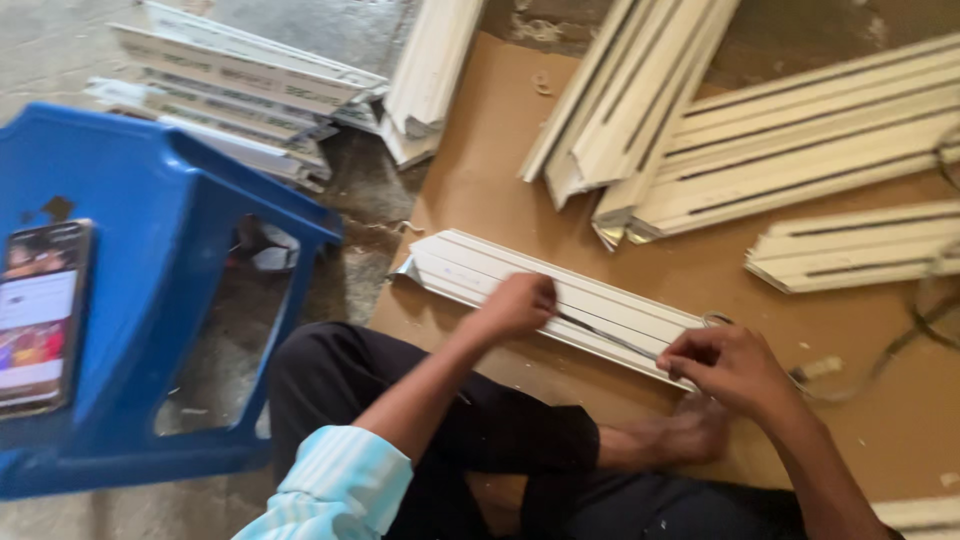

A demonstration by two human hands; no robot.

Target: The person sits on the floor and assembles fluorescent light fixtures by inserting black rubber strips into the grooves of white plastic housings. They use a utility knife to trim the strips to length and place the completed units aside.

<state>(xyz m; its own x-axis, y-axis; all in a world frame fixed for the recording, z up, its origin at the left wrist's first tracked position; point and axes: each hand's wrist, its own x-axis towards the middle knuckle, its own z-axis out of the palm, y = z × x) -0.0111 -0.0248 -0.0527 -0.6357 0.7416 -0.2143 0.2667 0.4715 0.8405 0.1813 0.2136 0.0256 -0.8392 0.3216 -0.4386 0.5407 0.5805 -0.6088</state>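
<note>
A person sits on the floor with legs folded, seen from above, working on a white ribbed profile strip [560, 300] that lies flat on a brown board [480, 170] spread over the floor. The strip sits near the board's near-left edge, running diagonally from upper left to lower right, just in front of the person's knees.

The left hand [520, 303] rests on the middle of the strip, its grip clenched around one end of a thin dark gasket strip [605, 335]. The right hand [725, 365] is at the strip's lower right end, its grip pinched on the other end of the same dark strip, which stretches along a groove between the two hands (the picture is blurred, so finer detail is lost). A bare foot [690, 430] lies just below the right hand.

Further back on the board, near its far edge, several stacks of similar white profiles [780, 150] lie fanned out, some with dark lines along them. Another pile of profiles [240, 80] sits on the bare concrete floor beyond the board's left edge.

To the left stands a blue plastic stool [150, 250], with a phone [40, 315] lying on its top, screen lit. A tangle of cord [920, 310] lies at the board's right edge.
</note>
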